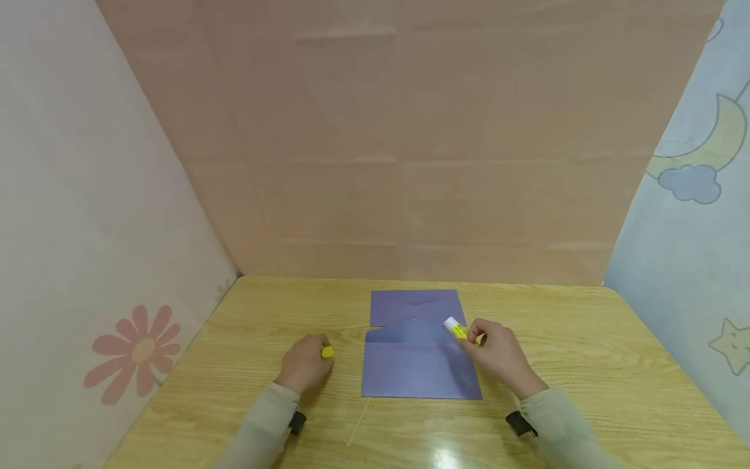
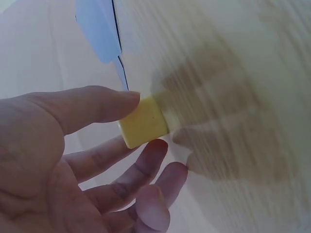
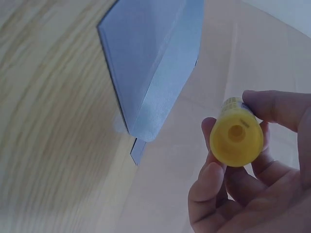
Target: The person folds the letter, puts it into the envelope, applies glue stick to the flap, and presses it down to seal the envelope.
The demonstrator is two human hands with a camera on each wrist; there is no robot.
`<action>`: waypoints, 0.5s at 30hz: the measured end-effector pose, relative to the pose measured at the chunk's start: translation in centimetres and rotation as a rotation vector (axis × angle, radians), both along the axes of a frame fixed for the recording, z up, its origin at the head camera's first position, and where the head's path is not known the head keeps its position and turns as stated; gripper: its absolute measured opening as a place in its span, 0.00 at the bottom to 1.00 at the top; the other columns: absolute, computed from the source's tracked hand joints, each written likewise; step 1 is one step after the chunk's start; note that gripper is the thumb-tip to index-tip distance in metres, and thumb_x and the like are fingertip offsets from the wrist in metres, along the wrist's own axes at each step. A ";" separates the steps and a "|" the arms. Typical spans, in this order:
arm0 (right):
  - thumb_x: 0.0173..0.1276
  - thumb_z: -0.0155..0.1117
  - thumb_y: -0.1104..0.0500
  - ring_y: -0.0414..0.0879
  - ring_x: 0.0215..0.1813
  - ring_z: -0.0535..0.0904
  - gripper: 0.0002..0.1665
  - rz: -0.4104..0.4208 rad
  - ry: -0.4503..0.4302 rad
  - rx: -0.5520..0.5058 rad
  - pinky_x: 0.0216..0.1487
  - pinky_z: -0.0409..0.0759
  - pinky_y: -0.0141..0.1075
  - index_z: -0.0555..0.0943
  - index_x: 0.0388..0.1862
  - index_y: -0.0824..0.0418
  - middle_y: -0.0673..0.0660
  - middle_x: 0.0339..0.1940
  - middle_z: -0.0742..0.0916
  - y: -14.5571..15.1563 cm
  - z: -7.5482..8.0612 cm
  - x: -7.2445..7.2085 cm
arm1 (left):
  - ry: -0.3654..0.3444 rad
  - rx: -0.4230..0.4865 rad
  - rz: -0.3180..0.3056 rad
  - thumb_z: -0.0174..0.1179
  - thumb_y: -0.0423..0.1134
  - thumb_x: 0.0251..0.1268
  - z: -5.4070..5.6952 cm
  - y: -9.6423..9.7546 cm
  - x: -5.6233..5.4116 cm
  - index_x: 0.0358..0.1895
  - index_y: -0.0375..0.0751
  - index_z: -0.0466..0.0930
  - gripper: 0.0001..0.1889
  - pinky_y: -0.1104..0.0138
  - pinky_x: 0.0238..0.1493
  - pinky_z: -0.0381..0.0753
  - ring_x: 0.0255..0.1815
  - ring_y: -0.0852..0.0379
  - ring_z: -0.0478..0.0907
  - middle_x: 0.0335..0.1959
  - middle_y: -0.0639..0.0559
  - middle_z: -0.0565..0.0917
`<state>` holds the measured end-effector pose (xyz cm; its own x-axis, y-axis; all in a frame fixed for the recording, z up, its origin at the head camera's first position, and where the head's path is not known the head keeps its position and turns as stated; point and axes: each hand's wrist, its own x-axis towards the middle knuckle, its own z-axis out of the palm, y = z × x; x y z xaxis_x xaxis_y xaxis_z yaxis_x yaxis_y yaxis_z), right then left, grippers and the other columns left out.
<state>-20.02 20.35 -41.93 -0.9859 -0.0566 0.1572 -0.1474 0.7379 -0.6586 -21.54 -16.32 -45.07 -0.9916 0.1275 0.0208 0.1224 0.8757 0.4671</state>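
Note:
Between thumb and fingers, my left hand [image 1: 306, 362] pinches a yellow cap [image 2: 144, 122], low over the table to the left of the envelopes. My right hand [image 1: 497, 352] holds a yellow glue stick [image 1: 458, 328], its white end pointing up and left; the round yellow base [image 3: 236, 138] faces the right wrist camera. In front of me lies a purple envelope [image 1: 418, 371] with its flap [image 1: 410, 331] spread away from me. The glue stick is over the right side of that flap. Behind it lies a second purple envelope [image 1: 413, 306] with its flap folded down.
A thin pale strip [image 1: 359, 422] lies on the wooden table [image 1: 586, 365] just below the near envelope. A brown paper-like backdrop [image 1: 398, 143] rises at the table's far edge. Patterned walls stand on the left and right.

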 end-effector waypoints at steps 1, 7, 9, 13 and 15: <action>0.63 0.71 0.58 0.42 0.19 0.66 0.15 0.003 0.002 -0.002 0.17 0.64 0.31 0.72 0.26 0.56 0.51 0.20 0.75 -0.1 0.0 0.0 | -0.002 0.007 0.003 0.67 0.33 0.56 0.0 0.0 0.0 0.45 0.34 0.84 0.12 0.62 0.30 0.77 0.31 0.55 0.75 0.38 0.44 0.84; 0.62 0.73 0.59 0.41 0.22 0.67 0.14 0.007 0.018 -0.005 0.20 0.64 0.31 0.73 0.29 0.57 0.52 0.25 0.79 -0.7 0.0 0.2 | 0.020 0.073 0.014 0.65 0.34 0.57 0.3 0.2 -0.1 0.46 0.34 0.82 0.13 0.63 0.27 0.74 0.29 0.56 0.74 0.36 0.47 0.84; 0.61 0.74 0.59 0.42 0.24 0.68 0.14 0.007 0.018 -0.016 0.21 0.66 0.32 0.75 0.32 0.58 0.53 0.30 0.83 -0.9 0.0 0.2 | 0.035 0.103 0.006 0.65 0.35 0.58 0.6 0.4 0.0 0.47 0.35 0.81 0.14 0.63 0.27 0.74 0.29 0.57 0.75 0.34 0.48 0.84; 0.61 0.74 0.59 0.44 0.30 0.72 0.15 0.028 0.017 -0.056 0.26 0.70 0.32 0.78 0.41 0.59 0.54 0.38 0.87 -1.5 0.0 0.2 | 0.043 0.179 -0.043 0.68 0.40 0.62 1.3 1.0 0.3 0.47 0.37 0.82 0.14 0.62 0.30 0.78 0.31 0.57 0.78 0.35 0.49 0.85; 0.62 0.74 0.58 0.44 0.31 0.73 0.16 0.051 0.014 -0.077 0.28 0.71 0.33 0.79 0.44 0.60 0.54 0.38 0.87 -1.9 0.1 0.4 | 0.028 0.235 -0.079 0.69 0.41 0.63 1.6 1.4 0.4 0.46 0.37 0.82 0.14 0.62 0.31 0.79 0.33 0.56 0.80 0.35 0.49 0.85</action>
